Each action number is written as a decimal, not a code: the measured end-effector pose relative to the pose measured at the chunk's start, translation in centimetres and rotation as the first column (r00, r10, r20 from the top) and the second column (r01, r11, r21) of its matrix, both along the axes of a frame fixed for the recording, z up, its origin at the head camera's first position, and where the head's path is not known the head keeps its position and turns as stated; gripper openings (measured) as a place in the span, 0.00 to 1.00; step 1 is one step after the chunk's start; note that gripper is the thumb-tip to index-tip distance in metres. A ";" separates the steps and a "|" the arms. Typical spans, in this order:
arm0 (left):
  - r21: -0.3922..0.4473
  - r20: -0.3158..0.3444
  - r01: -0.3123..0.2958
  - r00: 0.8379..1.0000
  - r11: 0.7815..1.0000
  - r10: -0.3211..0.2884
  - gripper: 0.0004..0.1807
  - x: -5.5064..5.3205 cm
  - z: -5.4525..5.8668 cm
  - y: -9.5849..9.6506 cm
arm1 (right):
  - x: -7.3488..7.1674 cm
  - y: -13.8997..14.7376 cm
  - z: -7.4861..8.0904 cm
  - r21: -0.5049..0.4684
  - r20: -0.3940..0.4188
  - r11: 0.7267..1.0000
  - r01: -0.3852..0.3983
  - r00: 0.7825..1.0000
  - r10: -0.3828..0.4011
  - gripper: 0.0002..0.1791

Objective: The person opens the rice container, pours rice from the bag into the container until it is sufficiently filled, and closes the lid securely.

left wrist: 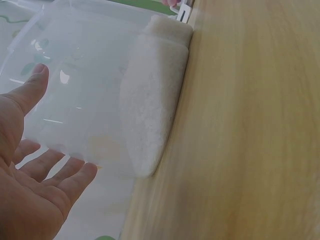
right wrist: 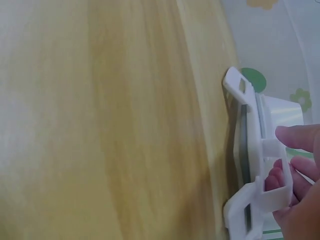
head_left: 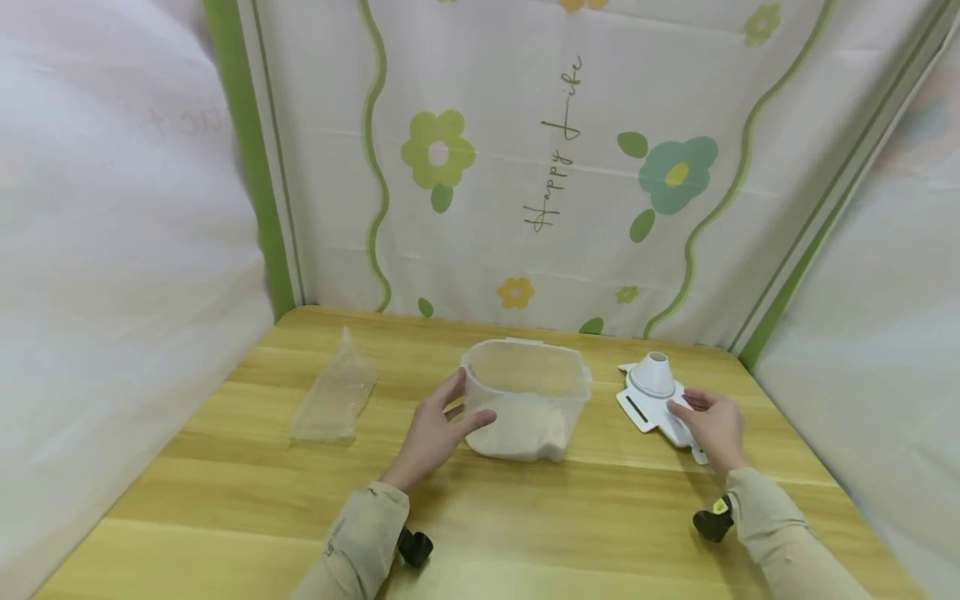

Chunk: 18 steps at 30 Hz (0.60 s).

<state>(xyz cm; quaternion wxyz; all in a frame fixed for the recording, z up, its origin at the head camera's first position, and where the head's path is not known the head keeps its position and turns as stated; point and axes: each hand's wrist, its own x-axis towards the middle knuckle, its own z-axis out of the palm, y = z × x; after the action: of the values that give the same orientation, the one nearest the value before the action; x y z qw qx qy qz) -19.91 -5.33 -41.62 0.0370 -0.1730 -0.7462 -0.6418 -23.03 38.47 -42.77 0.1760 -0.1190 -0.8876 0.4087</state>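
Head view: the tub (head_left: 540, 371) stands between the hands, white fill (head_left: 517, 429) inside; the left hand (head_left: 438, 423) spreads loosely about its side, unclenched, while the right hand (head_left: 715, 425) pinches the lid (head_left: 654, 403). Left wrist: thin walls (left wrist: 85, 105), probably flexible and bottom-heavy — best lifted by both sides. Right wrist: the lid seems light, stiff — its flap (right wrist: 276, 199) suits a pinch.

a curtained booth, shown by flower-printed cloth (head_left: 480, 250) hung around three sides of a wood-grain table (head_left: 225, 483).
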 end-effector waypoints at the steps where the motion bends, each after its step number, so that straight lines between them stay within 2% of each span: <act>1: 0.002 0.001 0.002 1.000 1.000 -0.002 0.49 -0.1 0.0 0.1 | -0.1 0.1 0.0 0.009 -0.002 1.000 0.001 1.000 -0.001 0.28; 9: 0.007 0.011 0.007 1.000 1.000 -0.007 0.49 -0.1 0.1 0.2 | -0.5 0.6 -0.8 0.041 -0.019 0.999 0.021 1.000 -0.021 0.24; 18: 0.002 -0.001 0.003 1.000 1.000 -0.003 0.48 -0.1 0.0 0.1 | -0.6 0.1 -1.2 -0.032 -0.079 0.997 0.072 0.994 -0.074 0.22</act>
<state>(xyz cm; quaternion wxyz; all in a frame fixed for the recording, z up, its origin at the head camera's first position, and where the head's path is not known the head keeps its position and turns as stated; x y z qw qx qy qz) -19.96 -5.24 -41.61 0.0365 -0.1747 -0.7451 -0.6426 -23.58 38.58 -43.92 0.2244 -0.1374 -0.8690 0.4191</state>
